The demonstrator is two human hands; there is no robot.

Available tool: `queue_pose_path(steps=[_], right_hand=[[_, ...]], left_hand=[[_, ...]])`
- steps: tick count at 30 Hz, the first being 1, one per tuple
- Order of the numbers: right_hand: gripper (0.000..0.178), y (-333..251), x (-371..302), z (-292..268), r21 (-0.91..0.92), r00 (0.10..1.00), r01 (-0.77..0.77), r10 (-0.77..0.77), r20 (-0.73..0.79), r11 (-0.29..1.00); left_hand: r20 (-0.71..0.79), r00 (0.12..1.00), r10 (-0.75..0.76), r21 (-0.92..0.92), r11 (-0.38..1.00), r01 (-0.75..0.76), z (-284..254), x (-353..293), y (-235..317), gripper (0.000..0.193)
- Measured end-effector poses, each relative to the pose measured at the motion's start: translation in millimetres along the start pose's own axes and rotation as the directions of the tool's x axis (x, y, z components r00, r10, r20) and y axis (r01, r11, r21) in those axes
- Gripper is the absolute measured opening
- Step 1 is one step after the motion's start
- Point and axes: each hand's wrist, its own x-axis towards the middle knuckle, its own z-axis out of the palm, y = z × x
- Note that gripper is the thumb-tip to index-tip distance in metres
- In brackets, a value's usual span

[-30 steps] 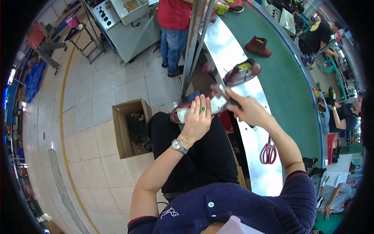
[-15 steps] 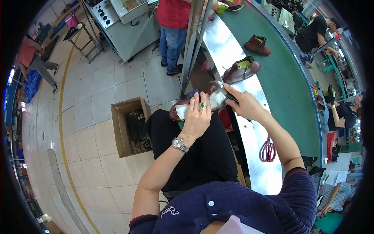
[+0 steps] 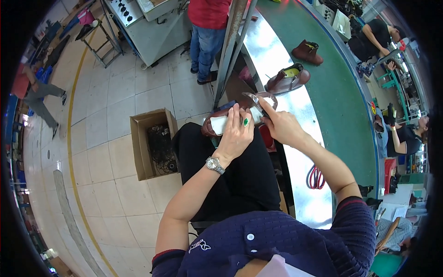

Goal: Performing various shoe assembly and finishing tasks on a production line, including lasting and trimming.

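Note:
A brown boot point(image 3: 207, 128) rests sole up across my lap, white material showing on its underside. My left hand point(image 3: 236, 131) lies over its middle, fingers close together, gripping it. In my right hand point(image 3: 285, 127) is a hammer point(image 3: 251, 98) with a curved metal head and dark handle. The head hangs over the end of the boot nearer the bench; whether it touches cannot be told. My right fingers are wrapped round the handle. A second brown boot point(image 3: 288, 79) with a yellow-green lining stands on the metal bench edge beyond my right hand.
A cardboard box point(image 3: 138, 152) with dark scraps stands on the floor left of my knee. Red-handled scissors point(image 3: 316, 177) lie on the metal bench edge point(image 3: 304, 203). Another brown boot point(image 3: 308, 52) sits on the green conveyor belt point(image 3: 350, 134). A metal post point(image 3: 229, 51) rises ahead, beside a person in red.
My right hand and the hammer have shifted slightly up and left, and the head is turned differently. My left hand stays on the boot. A person at far left has stepped further left.

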Motion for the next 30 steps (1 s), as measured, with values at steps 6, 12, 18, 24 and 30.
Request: queue_pose_path(steps=[6, 12, 18, 24, 30], right_hand=[[0.065, -15.1, -6.3, 1.3, 0.068, 0.994, 0.008, 0.000, -0.113, 0.998], [0.065, -18.8, -2.6, -4.3, -0.121, 0.994, 0.058, -0.045, 0.104, 0.991], [0.068, -14.0, -1.0, 6.3, -0.158, 0.993, 0.035, -0.017, 0.114, 0.987], [0.071, -30.7, -7.0, 18.3, -0.069, 0.997, 0.057, -0.060, -0.053, 0.996], [0.070, -39.5, -3.8, 14.8, -0.097, 0.993, 0.113, -0.114, -0.006, 0.989]], left_hand=[[-0.091, 0.995, -0.030, -0.049, 0.998, 0.026, 2.1, -0.2, 0.7, 0.035], [-0.097, 0.993, -0.070, -0.099, 0.993, 0.061, 3.8, -3.0, -0.4, 0.018], [0.112, 0.918, -0.382, -0.311, 0.864, 0.397, -27.6, 14.8, -4.4, 0.074], [0.128, 0.969, -0.212, 0.021, 0.977, 0.211, -33.9, 0.0, -11.1, 0.051], [0.142, 0.965, -0.220, 0.077, 0.974, 0.211, -26.3, -17.6, -5.2, 0.049]])
